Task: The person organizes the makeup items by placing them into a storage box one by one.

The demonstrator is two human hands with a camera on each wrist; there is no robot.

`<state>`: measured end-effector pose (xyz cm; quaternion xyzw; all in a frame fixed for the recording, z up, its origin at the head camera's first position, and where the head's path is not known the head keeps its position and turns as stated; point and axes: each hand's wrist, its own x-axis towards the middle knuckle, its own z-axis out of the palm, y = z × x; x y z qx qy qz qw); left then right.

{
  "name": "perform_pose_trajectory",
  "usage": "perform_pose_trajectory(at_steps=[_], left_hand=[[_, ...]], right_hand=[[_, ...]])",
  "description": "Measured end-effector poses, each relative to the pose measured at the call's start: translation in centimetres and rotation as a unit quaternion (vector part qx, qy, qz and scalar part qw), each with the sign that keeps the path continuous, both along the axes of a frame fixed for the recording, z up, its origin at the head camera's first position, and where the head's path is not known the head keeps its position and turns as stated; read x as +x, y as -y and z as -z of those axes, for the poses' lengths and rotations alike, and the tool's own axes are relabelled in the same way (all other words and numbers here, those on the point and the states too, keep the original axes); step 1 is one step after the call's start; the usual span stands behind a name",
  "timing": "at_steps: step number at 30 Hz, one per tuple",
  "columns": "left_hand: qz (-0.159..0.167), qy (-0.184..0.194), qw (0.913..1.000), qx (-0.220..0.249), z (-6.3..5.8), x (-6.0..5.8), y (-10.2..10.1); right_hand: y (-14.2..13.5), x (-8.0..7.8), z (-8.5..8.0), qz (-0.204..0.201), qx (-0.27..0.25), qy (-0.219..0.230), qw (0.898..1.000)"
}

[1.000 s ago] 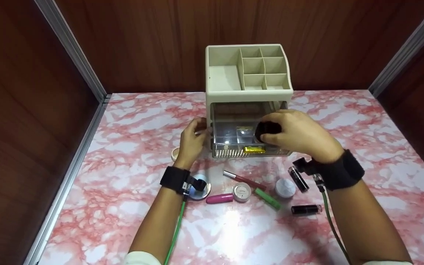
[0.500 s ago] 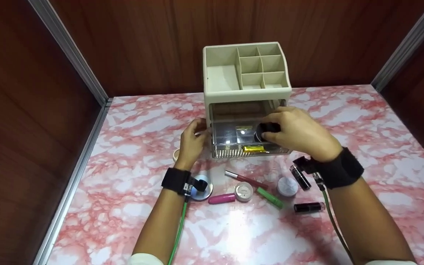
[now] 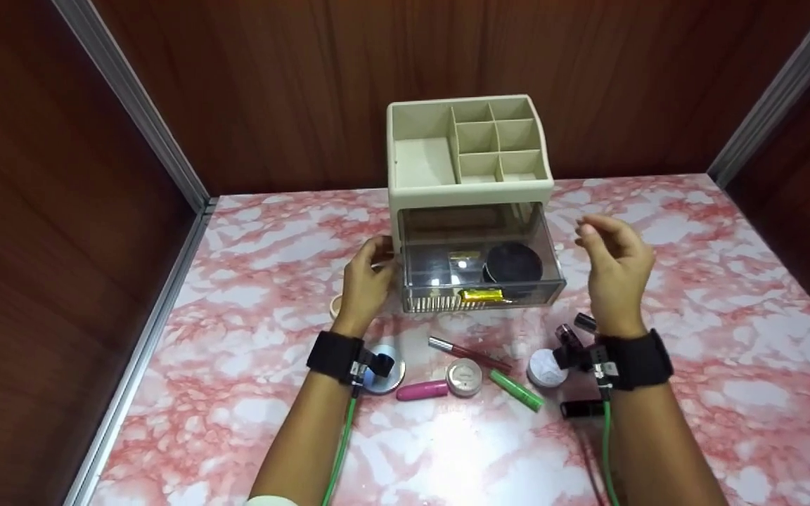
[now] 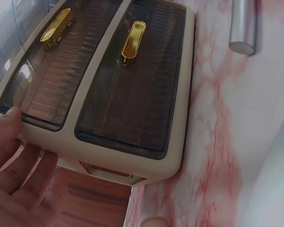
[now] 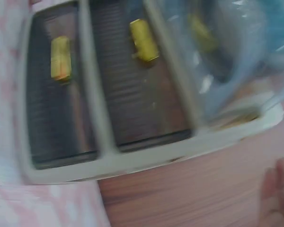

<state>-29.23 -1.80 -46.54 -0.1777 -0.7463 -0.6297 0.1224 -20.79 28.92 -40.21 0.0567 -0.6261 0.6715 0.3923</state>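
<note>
A cream makeup organizer (image 3: pixel 472 195) stands at the back of the table, its clear top drawer (image 3: pixel 426 301) pulled out. A black round container (image 3: pixel 514 263) lies in the drawer's right half, behind the gold handle (image 3: pixel 481 296). My left hand (image 3: pixel 366 288) is at the organizer's left side. In the left wrist view, that hand's thumb (image 4: pixel 12 120) touches the front frame and its relaxed fingers lie along the side. To the right of the drawer, my right hand (image 3: pixel 616 267) is raised with loosely bent fingers, holding nothing. The right wrist view is blurred.
In front of the organizer lie a lip gloss tube (image 3: pixel 472 353), a pink tube (image 3: pixel 422 391), a green tube (image 3: pixel 515 390), two round jars and several dark lipsticks (image 3: pixel 581 409). A bluish round case (image 3: pixel 385 379) is partly hidden under my left wrist. Wooden walls (image 3: pixel 292 91) surround the table.
My right hand has let go of the black round container, leaving it in the drawer, and has moved out to the right. My left hand stays at the organizer's side.
</note>
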Motion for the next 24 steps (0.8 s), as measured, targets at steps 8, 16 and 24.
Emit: perform_pose_trajectory(at_steps=[8,16,24], left_hand=[[-0.007,0.007,0.9999,-0.007,-0.2,0.1,-0.2],[0.011,0.01,0.9998,0.01,0.0,0.3,-0.3],[0.005,0.004,1.0,-0.005,-0.6,0.1,0.1]], right_hand=[[-0.2,-2.1,3.6,-0.024,0.037,0.121,0.992],[1.2,-1.6,3.7,-0.089,0.07,0.133,0.985],[1.3,-1.4,4.4,-0.119,0.094,0.115,0.982]])
